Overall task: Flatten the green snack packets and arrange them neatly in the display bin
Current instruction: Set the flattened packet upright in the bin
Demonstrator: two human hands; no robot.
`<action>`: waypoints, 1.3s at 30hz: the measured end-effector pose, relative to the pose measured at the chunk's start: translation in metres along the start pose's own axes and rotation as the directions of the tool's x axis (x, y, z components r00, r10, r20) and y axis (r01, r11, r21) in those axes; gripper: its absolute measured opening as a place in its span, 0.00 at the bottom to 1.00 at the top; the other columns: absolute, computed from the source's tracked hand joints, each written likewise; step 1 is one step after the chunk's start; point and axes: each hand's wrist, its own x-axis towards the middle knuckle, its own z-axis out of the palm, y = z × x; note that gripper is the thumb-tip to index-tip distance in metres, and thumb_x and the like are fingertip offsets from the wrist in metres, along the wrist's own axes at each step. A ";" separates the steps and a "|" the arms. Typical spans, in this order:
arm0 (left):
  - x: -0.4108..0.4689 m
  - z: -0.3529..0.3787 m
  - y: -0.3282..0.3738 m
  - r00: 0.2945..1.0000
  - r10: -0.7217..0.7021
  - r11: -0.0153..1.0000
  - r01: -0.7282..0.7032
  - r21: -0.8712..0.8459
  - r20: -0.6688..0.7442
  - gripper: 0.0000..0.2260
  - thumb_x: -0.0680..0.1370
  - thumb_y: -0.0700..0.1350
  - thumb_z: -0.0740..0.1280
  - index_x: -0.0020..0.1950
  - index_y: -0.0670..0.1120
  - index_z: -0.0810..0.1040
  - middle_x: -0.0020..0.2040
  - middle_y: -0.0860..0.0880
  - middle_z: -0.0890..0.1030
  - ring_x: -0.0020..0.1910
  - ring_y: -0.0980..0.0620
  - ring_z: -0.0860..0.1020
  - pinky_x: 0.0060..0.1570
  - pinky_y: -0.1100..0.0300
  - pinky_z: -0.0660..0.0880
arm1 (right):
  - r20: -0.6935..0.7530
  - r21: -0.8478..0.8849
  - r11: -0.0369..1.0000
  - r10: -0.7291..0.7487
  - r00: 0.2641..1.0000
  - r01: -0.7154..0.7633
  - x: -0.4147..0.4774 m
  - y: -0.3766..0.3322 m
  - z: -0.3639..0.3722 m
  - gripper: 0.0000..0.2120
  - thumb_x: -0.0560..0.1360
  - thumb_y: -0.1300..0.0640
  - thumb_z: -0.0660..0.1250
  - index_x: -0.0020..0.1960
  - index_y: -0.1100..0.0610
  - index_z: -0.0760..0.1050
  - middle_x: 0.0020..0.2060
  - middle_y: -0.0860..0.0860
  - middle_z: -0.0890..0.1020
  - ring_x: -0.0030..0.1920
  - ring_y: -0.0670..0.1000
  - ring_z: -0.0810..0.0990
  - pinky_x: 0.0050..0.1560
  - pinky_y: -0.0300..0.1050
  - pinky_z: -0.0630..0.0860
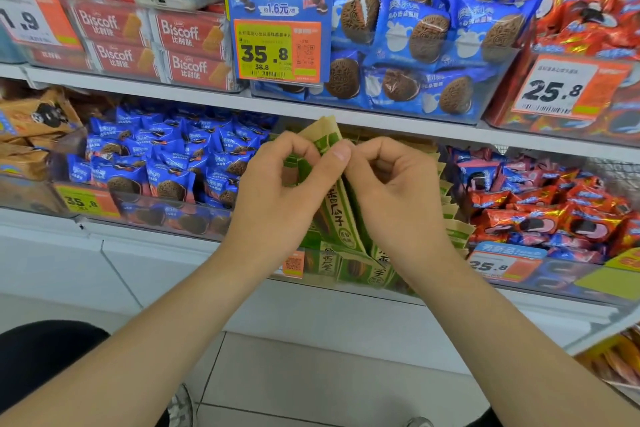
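Two bare forearms reach in from the near edge. The left hand (pixel 277 191) and right hand (pixel 391 187) meet in the middle, the fingers of each curled and pinching the upper part of one green packet (pixel 337 204). It stands upright between them, its tan top poking out above the knuckles. Below it, more green packets (pixel 360 269) lean in the display bin (pixel 313 276) on the lower shelf. On the far upper shelf, red packs read "Biscoff" (pixel 180 33). A price tag (pixel 277 52) shows 35.8 over 38.8, with "1.6元" above. To the right, another tag (pixel 554 90) reads 25.8.
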 end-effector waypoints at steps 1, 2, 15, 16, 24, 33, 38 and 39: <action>0.000 -0.001 0.000 1.000 0.001 1.000 0.000 -0.028 0.015 0.14 0.81 0.58 0.72 0.47 0.47 0.80 0.43 0.49 0.84 0.41 0.50 0.82 0.48 0.36 0.83 | 0.004 0.011 1.000 0.025 1.000 -0.025 0.000 0.000 0.000 0.10 0.83 0.57 0.70 0.46 0.62 0.84 0.39 0.57 0.87 0.40 0.56 0.85 0.45 0.57 0.83; 0.001 -0.001 0.000 0.999 0.005 0.998 -0.002 -0.060 0.040 0.11 0.83 0.53 0.70 0.47 0.46 0.80 0.41 0.52 0.83 0.39 0.53 0.81 0.49 0.36 0.84 | 0.005 0.042 0.997 0.067 0.998 -0.067 0.000 0.000 0.000 0.11 0.83 0.57 0.70 0.46 0.62 0.84 0.40 0.59 0.86 0.40 0.56 0.84 0.47 0.60 0.83; 0.011 -0.009 -0.004 0.995 -0.084 0.963 0.095 -0.253 0.056 0.10 0.88 0.46 0.62 0.49 0.43 0.75 0.50 0.34 0.80 0.49 0.42 0.78 0.56 0.35 0.80 | 0.258 -0.039 0.966 0.258 0.931 -0.257 0.002 -0.016 -0.007 0.10 0.77 0.49 0.77 0.56 0.51 0.85 0.51 0.51 0.88 0.52 0.50 0.87 0.53 0.48 0.85; 0.013 -0.010 -0.003 0.993 -0.112 0.947 0.117 -0.300 0.037 0.10 0.88 0.45 0.61 0.50 0.44 0.75 0.49 0.37 0.81 0.49 0.43 0.80 0.54 0.40 0.81 | 0.308 -0.106 0.952 0.307 0.901 -0.288 0.001 -0.016 -0.008 0.13 0.77 0.46 0.77 0.59 0.47 0.83 0.54 0.49 0.87 0.53 0.47 0.86 0.53 0.46 0.85; 0.016 -0.016 -0.002 0.970 -0.241 0.894 0.239 -0.379 0.042 0.13 0.85 0.50 0.66 0.45 0.43 0.77 0.55 0.41 0.87 0.60 0.45 0.86 0.58 0.48 0.84 | 0.135 -0.084 0.927 0.374 0.918 -0.365 -0.005 -0.012 -0.006 0.17 0.80 0.42 0.72 0.52 0.56 0.75 0.48 0.54 0.87 0.46 0.54 0.89 0.55 0.61 0.84; -0.005 -0.002 -0.002 0.977 -0.189 0.959 0.206 -0.197 0.100 0.08 0.81 0.43 0.73 0.48 0.39 0.88 0.54 0.50 0.89 0.61 0.51 0.85 0.56 0.55 0.84 | 0.067 -0.211 0.975 0.080 0.995 -0.064 -0.005 0.007 -0.008 0.18 0.86 0.47 0.63 0.43 0.57 0.75 0.30 0.48 0.74 0.32 0.51 0.72 0.40 0.66 0.80; -0.007 0.000 -0.003 0.980 -0.170 0.970 0.185 -0.160 0.103 0.08 0.83 0.37 0.70 0.47 0.38 0.85 0.50 0.46 0.89 0.53 0.49 0.88 0.56 0.59 0.84 | 0.024 -0.092 0.967 0.242 0.970 -0.239 -0.006 0.010 -0.005 0.22 0.83 0.43 0.68 0.41 0.60 0.78 0.31 0.59 0.77 0.35 0.53 0.75 0.45 0.71 0.81; -0.007 0.000 -0.004 0.979 -0.176 0.968 0.192 -0.164 0.107 0.08 0.83 0.36 0.69 0.47 0.38 0.85 0.50 0.46 0.88 0.53 0.49 0.88 0.56 0.59 0.84 | 0.021 -0.064 0.960 0.274 0.962 -0.272 -0.006 0.010 -0.004 0.23 0.83 0.42 0.68 0.41 0.61 0.79 0.34 0.64 0.79 0.36 0.56 0.77 0.46 0.72 0.81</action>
